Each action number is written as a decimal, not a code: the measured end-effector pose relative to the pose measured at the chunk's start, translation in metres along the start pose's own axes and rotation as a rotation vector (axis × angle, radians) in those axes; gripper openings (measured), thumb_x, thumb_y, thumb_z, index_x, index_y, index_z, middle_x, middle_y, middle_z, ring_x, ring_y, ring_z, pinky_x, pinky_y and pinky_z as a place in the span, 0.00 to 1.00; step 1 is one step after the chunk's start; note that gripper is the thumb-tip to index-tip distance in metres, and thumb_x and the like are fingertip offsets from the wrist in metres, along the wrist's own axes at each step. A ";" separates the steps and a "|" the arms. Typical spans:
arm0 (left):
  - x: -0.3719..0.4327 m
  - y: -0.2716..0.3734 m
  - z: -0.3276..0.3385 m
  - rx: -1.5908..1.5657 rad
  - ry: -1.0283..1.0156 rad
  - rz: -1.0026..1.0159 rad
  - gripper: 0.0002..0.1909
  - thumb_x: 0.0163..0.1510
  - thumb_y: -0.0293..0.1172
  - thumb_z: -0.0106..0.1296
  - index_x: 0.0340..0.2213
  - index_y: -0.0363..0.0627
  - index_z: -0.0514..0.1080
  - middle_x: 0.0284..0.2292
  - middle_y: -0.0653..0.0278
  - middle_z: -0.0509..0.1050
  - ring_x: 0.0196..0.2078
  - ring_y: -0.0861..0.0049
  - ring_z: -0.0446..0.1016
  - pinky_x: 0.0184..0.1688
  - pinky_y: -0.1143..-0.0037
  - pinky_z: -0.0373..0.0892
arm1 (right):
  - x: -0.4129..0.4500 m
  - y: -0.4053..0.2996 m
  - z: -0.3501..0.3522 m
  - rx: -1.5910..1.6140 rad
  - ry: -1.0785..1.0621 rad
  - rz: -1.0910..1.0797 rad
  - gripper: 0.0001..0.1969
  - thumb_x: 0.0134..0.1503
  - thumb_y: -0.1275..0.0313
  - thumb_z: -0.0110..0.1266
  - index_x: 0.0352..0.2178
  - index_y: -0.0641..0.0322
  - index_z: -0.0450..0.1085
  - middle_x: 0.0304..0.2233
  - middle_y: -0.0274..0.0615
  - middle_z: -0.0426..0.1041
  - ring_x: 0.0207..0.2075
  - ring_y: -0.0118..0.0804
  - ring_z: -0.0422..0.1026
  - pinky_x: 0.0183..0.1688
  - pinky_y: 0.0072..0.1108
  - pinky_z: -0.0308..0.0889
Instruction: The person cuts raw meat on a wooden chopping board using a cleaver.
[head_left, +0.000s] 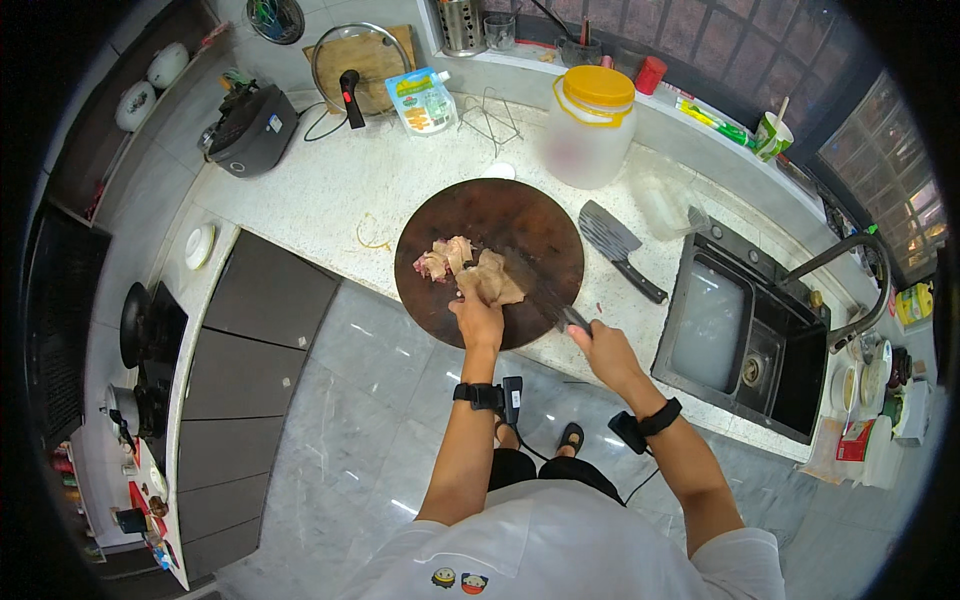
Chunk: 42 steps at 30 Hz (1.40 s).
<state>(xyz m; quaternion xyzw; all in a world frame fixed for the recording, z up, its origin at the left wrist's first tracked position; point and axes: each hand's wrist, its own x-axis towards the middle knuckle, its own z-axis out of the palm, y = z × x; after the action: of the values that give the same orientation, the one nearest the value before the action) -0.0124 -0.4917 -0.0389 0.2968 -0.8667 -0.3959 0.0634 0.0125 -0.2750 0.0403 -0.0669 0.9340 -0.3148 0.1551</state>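
Observation:
A round dark wooden chopping board (487, 210) lies on the speckled counter before me. My left hand (478, 321) grips the near edge of a large piece of pale raw meat with skin (495, 279) on it. Cut chunks of raw meat (444, 259) lie just left of that piece. My right hand (607, 351) is closed around the dark handle of a knife (576, 319) at the board's right edge. The blade, blurred, points up and left over the board, close to the meat; whether it touches cannot be told.
Right of the board rests a cleaver (619, 247), beside a black sink (780, 360) with water in its left basin. Behind stand a yellow-lidded plastic jar (589, 142), a wire rack (491, 124) and a spouted pouch (421, 103). A rice cooker (255, 135) is farther left.

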 end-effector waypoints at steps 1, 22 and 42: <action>0.000 0.000 -0.001 -0.011 -0.007 -0.004 0.30 0.45 0.29 0.58 0.50 0.50 0.61 0.43 0.38 0.63 0.41 0.46 0.69 0.47 0.64 0.67 | 0.000 0.003 -0.003 -0.017 -0.002 0.056 0.32 0.59 0.47 0.41 0.27 0.75 0.68 0.24 0.69 0.71 0.30 0.66 0.71 0.34 0.42 0.66; -0.006 0.014 -0.017 -0.006 -0.011 -0.007 0.29 0.43 0.35 0.58 0.48 0.43 0.63 0.48 0.41 0.58 0.44 0.48 0.69 0.47 0.65 0.67 | -0.003 -0.025 0.009 0.013 -0.061 -0.115 0.29 0.60 0.50 0.43 0.24 0.74 0.65 0.21 0.66 0.69 0.25 0.64 0.69 0.29 0.40 0.64; 0.004 -0.006 -0.011 -0.060 0.019 0.080 0.28 0.42 0.27 0.59 0.46 0.39 0.63 0.51 0.46 0.54 0.49 0.49 0.66 0.51 0.65 0.66 | 0.021 -0.046 0.028 -0.063 -0.099 -0.095 0.29 0.60 0.51 0.43 0.26 0.75 0.67 0.22 0.67 0.71 0.28 0.65 0.72 0.29 0.42 0.67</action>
<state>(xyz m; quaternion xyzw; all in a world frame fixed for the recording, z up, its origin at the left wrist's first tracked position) -0.0087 -0.5042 -0.0364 0.2637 -0.8648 -0.4162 0.0963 0.0030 -0.3322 0.0426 -0.1316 0.9304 -0.2885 0.1837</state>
